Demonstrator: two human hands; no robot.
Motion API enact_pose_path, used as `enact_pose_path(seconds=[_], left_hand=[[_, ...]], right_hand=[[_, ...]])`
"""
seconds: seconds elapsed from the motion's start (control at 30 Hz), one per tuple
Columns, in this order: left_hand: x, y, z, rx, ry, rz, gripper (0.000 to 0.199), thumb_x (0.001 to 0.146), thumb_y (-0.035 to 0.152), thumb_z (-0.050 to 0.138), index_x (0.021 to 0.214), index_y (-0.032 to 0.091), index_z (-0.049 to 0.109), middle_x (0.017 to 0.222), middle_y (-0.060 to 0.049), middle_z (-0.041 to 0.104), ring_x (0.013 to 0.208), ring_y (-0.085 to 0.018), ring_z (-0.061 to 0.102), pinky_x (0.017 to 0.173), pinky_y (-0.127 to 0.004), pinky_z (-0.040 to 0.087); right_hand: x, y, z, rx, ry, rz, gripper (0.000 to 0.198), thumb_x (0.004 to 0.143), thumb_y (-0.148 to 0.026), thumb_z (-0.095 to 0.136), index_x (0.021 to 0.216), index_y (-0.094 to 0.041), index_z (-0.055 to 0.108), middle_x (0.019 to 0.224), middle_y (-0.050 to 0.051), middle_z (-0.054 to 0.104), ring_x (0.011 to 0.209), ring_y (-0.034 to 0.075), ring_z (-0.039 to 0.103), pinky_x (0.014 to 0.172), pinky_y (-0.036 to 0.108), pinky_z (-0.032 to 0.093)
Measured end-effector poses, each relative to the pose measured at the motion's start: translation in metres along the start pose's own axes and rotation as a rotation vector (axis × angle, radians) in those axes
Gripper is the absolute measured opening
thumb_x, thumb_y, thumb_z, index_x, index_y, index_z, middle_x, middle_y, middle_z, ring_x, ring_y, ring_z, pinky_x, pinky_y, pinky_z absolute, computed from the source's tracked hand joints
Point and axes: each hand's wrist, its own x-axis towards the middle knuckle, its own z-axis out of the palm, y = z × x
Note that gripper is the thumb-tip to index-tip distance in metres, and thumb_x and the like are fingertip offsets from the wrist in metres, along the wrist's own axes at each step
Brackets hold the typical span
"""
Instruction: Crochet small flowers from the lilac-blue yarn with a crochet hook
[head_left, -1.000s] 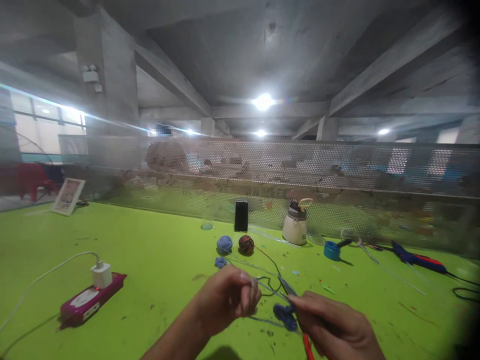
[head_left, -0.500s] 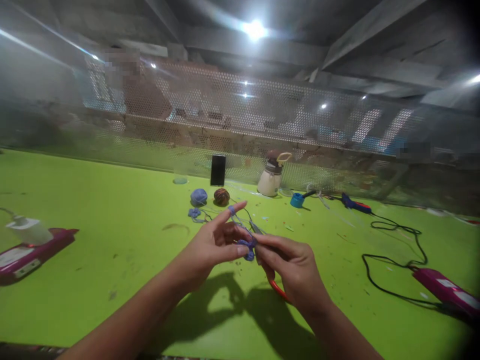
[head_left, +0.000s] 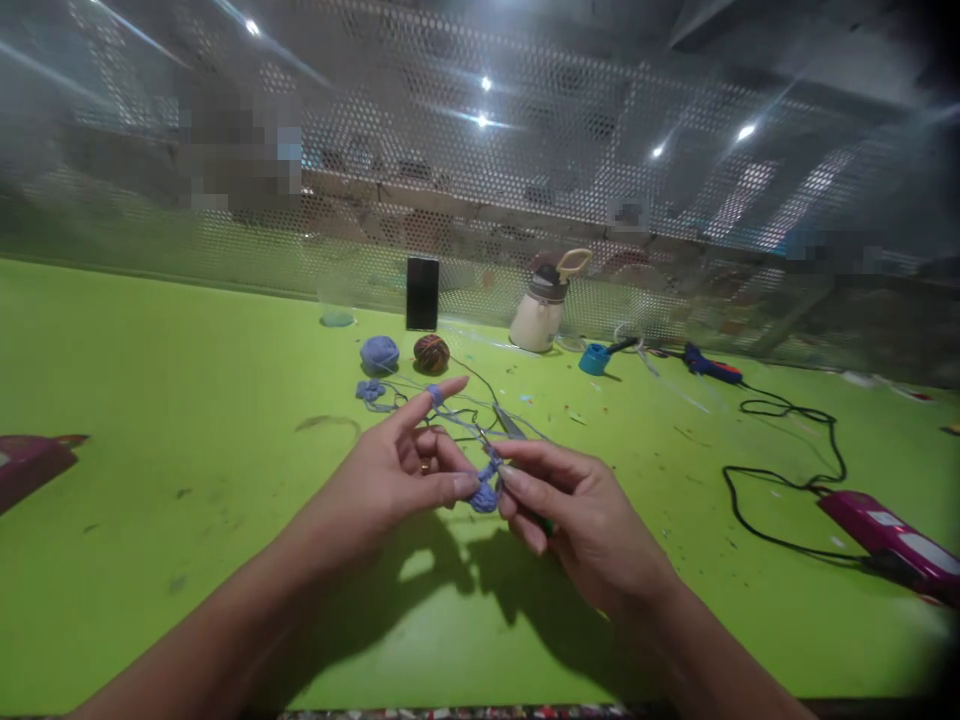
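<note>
My left grip (head_left: 397, 465) is closed in a pinch, thumb on the near edge of a blue crocheted piece (head_left: 484, 495). Its index finger points forward and to the right, with blue yarn (head_left: 435, 396) wound around it. My right grip (head_left: 581, 500) is closed on a hook (head_left: 482, 437). The metal tip projects forward beyond the fingertips, close to the work; the enclosed length is hidden. The blue crocheted piece is positioned above the table (head_left: 225, 420), between both sets of fingertips and in contact with each.

Just beyond the right fingers, a grey blade (head_left: 510, 422) lies on the table; its rear end is concealed by the hand. Loose strands cross the surface around it. Beyond the left index finger lies a second crocheted piece (head_left: 370, 390), near a blue yarn ball (head_left: 379, 354). A multicolored yarn ball (head_left: 431, 353) is located to the right of that ball, apart from it.

Further out, a phone (head_left: 422, 293) stands upright in front of the perforated panel (head_left: 465, 215). To its right are a pale bottle (head_left: 536, 318) with a looped handle, a blue ring (head_left: 595, 359) and a corded blue-and-red tool (head_left: 711, 363). A magenta power strip (head_left: 889, 535) rests at far right.
</note>
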Motion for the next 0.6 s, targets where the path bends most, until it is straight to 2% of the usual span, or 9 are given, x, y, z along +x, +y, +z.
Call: enact_pose_path(seconds=[0.17,0.3,0.43,0.5,0.6], left_hand=[[0.0006,-0.0010,-0.0009,-0.079,0.002,-0.047,0.097,0.070,0.012,0.082,0.151,0.023,0.029,0.074,0.001,0.069,0.069,-0.014,0.064,0.069,-0.026,0.048],[0.0011,-0.0009,-0.0013,-0.063,-0.011,-0.048,0.105,0.071,0.012,0.081,0.155,0.026,0.018,0.074,0.001,0.070,0.070,-0.015,0.065,0.071,-0.028,0.050],[0.0004,-0.0006,-0.0007,0.096,0.045,0.022,0.092,0.073,0.015,0.079,0.151,0.024,0.031,0.076,0.001,0.068,0.073,-0.015,0.064,0.073,-0.027,0.052],[-0.0005,-0.0003,0.0008,0.149,0.045,0.050,0.093,0.074,0.017,0.079,0.152,0.026,0.029,0.076,0.001,0.067,0.068,-0.015,0.064,0.066,-0.027,0.053],[-0.0018,0.0008,0.0031,0.160,0.032,0.087,0.098,0.073,0.017,0.079,0.154,0.030,0.024,0.075,0.002,0.065,0.062,-0.014,0.061,0.057,-0.025,0.052]], right_hand=[[-0.0013,-0.0006,-0.0004,0.027,-0.026,0.002,0.020,0.077,-0.024,0.080,0.097,-0.021,0.079,0.062,-0.001,0.067,0.043,0.004,0.050,0.041,0.016,0.039],[-0.0013,0.0007,-0.0004,-0.021,-0.030,-0.022,0.022,0.079,-0.025,0.078,0.101,-0.021,0.078,0.062,-0.002,0.065,0.043,0.005,0.049,0.042,0.017,0.038],[0.0015,0.0021,-0.0027,-0.115,-0.035,-0.062,0.021,0.080,-0.026,0.077,0.101,-0.023,0.078,0.061,-0.002,0.064,0.044,0.006,0.049,0.041,0.019,0.038],[0.0027,0.0023,-0.0053,-0.215,-0.035,-0.118,0.020,0.082,-0.024,0.075,0.101,-0.023,0.079,0.060,-0.002,0.063,0.043,0.007,0.047,0.041,0.020,0.038],[0.0039,0.0001,-0.0099,-0.415,-0.033,-0.280,0.021,0.084,-0.019,0.070,0.103,-0.023,0.079,0.065,0.000,0.066,0.045,0.008,0.047,0.043,0.023,0.040]])
